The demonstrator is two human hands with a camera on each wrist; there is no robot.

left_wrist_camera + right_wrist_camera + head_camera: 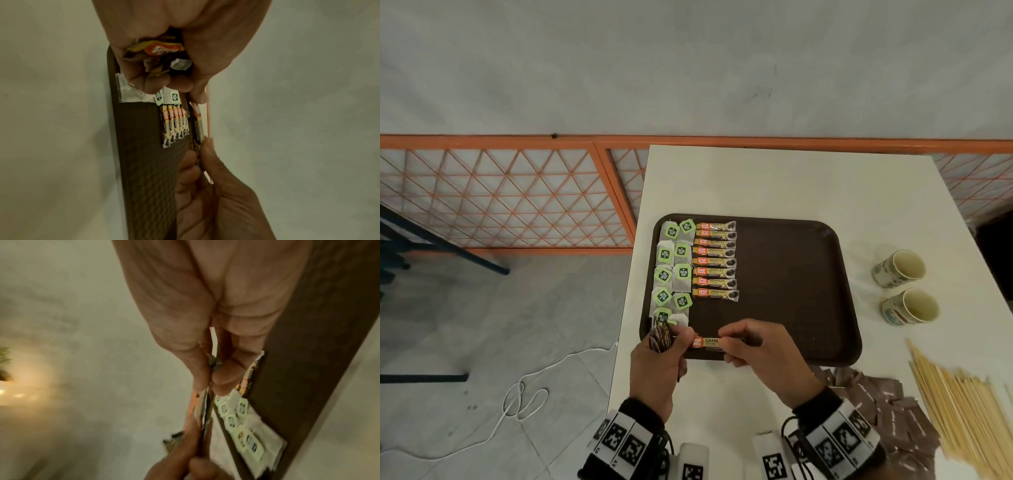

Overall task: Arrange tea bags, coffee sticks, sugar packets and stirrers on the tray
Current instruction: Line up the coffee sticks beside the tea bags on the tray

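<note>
A dark brown tray (791,274) lies on the white table. Tea bags with green tags (673,270) fill two columns at its left, and a column of coffee sticks (715,262) lies beside them. My left hand (674,339) grips a bundle of coffee sticks (660,337) over the tray's near left corner and pinches one end of a single coffee stick (707,342). My right hand (726,339) pinches the stick's other end. The left wrist view shows the bundle (162,50) in my fist and the single stick (197,123) edge-on.
Two paper cups (904,287) stand right of the tray. Brown sugar packets (887,407) lie in a pile at the near right, with wooden stirrers (959,407) beside them. An orange lattice railing (517,195) runs behind the table. A white cable (524,404) lies on the floor.
</note>
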